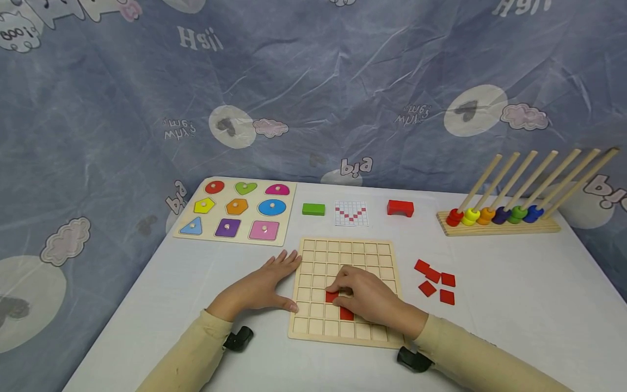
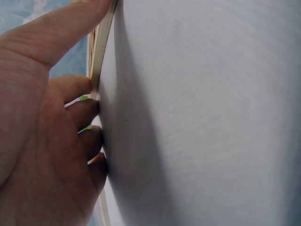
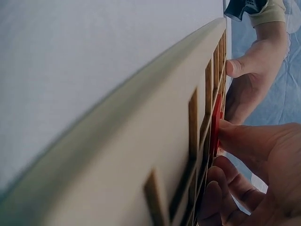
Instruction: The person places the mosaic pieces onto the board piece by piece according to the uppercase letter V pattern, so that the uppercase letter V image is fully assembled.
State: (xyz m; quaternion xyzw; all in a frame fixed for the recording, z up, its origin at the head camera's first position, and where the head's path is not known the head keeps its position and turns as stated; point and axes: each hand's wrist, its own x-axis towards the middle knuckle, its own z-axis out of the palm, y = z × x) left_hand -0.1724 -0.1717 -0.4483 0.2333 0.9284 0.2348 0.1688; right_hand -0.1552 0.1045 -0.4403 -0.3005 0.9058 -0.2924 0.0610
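Two beige sleeves [image 1: 196, 348] are nearest, each with a dark device [image 1: 238, 339] at the wrist. The left hand [image 1: 262, 287] lies with its fingers spread and its thumb well apart from them; it grips nothing, and it touches the left edge of the wooden grid board [image 1: 315, 328]. Near the right hand's wrist, one square of this board, in the second row from the near edge, holds a seated tile [image 1: 346, 314], which is red. The right hand [image 1: 369, 294] is bent, its thumb and forefinger pinching a red tile [image 1: 331, 297] at the third row, one column further left; whether this one sits fully inside its square, I cannot tell. To the right of the board, five loose tiles [image 1: 432, 275], also red, lie on the white table [image 1: 499, 294]. Farther away stand, from left to right, a shape puzzle [image 1: 220, 209], a green block [image 1: 313, 209], a pattern card [image 1: 351, 213], a red block [image 1: 400, 207] and a bead stand [image 1: 499, 228]. Behind everything hangs a blue printed cloth [image 1: 313, 81].
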